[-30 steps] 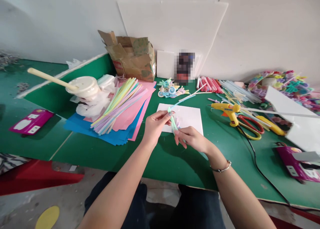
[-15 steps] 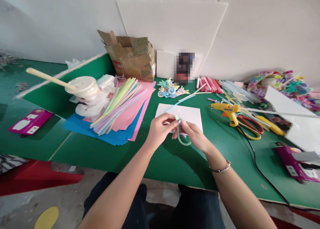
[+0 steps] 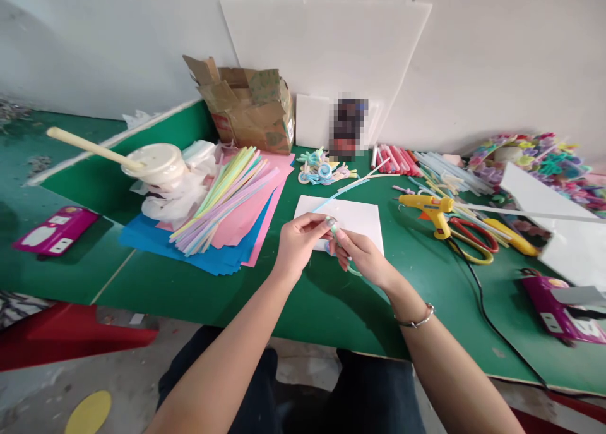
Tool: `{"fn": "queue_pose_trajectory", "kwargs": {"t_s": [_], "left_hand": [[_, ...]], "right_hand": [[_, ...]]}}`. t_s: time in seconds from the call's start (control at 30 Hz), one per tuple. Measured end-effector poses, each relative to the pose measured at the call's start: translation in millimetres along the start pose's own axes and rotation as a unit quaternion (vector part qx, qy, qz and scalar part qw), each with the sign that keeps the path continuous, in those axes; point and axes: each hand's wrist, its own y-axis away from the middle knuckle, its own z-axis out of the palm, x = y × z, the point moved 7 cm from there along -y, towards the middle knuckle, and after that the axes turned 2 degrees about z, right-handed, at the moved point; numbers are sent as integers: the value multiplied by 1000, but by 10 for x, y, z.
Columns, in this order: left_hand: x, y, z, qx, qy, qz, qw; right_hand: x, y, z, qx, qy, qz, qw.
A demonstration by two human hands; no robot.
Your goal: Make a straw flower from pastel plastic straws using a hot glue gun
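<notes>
My left hand (image 3: pixel 297 242) and my right hand (image 3: pixel 360 256) meet just above the green table (image 3: pixel 189 289), in front of a white sheet (image 3: pixel 360 218). Both pinch a pale green straw (image 3: pixel 337 233) that is bent into a small tight coil between the fingertips. A short curve of the straw shows below my right fingers. My right wrist wears a silver bracelet.
A bundle of pastel straws (image 3: pixel 226 194) lies on pink and blue paper at left, beside a cup with a stick (image 3: pixel 158 163). A cardboard box (image 3: pixel 249 108) stands at the back. A yellow glue gun (image 3: pixel 428 210) and scissors (image 3: pixel 471 244) lie at right, purple boxes (image 3: pixel 52 229) at both edges.
The straw was straight between my hands a second ago. It was bent into a loop, and the loop is now drawn tighter, with my hands closer together.
</notes>
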Motion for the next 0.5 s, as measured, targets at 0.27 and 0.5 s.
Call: {"fn": "queue_pose_trajectory", "kwargs": {"t_s": [0.27, 0.5], "left_hand": [[47, 3, -5, -6, -29, 27, 999], [48, -10, -14, -8, -38, 35, 999]], "right_hand": [[0, 4, -2, -1, 12, -1, 1000], [-20, 13, -15, -1, 29, -11, 1000]]}}
